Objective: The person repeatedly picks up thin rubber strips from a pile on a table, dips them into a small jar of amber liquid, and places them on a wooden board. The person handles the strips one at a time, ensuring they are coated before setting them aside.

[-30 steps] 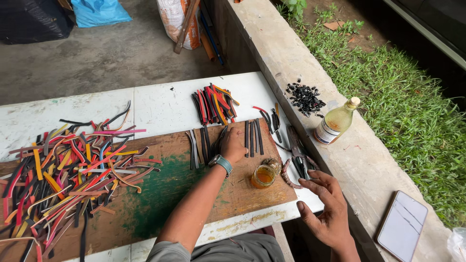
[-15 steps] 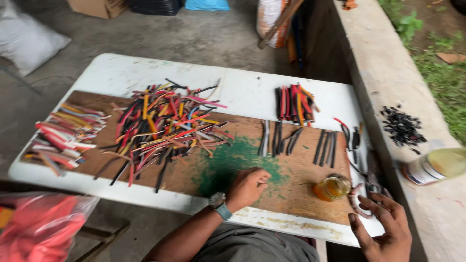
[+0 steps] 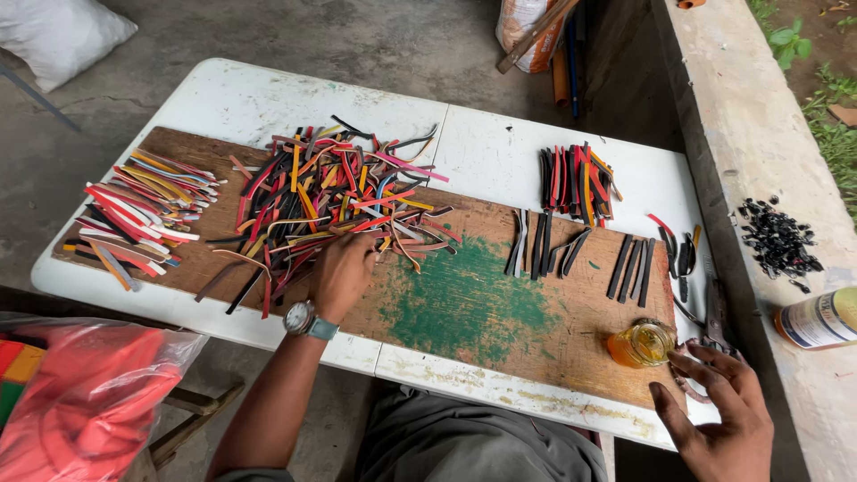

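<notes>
Outdoor work spot on bare concrete, a white folding table [image 3: 268,98] carrying a worn wooden board [image 3: 500,330] with a green paint stain at its middle; a concrete ledge and grass run along the right. Left hand [image 3: 344,272], wristwatch on, reaches into the near edge of the big mixed heap of coloured strips [image 3: 330,201], fingers curled down among them; whether it has pinched one strip cannot be told, the fingertips being buried. Right hand [image 3: 719,406] lies spread and loose at the board's right corner, holding nothing, fingertips just beside a small glass jar of amber liquid [image 3: 641,344] and a pair of pliers [image 3: 712,317]. Sorting looks partly done, by my reading: a tidier bundle of strips [image 3: 138,210] sits at the far left, a stack of red and black strips [image 3: 576,183] off the board on the table, and two short rows of dark strips [image 3: 544,245] [image 3: 632,266] laid side by side on the right half. The central heap is the largest by far, so most of the work appears left. Black bits [image 3: 778,241] and a bottle [image 3: 821,319] rest on the ledge; a red plastic bag [image 3: 85,402] hangs low left.
</notes>
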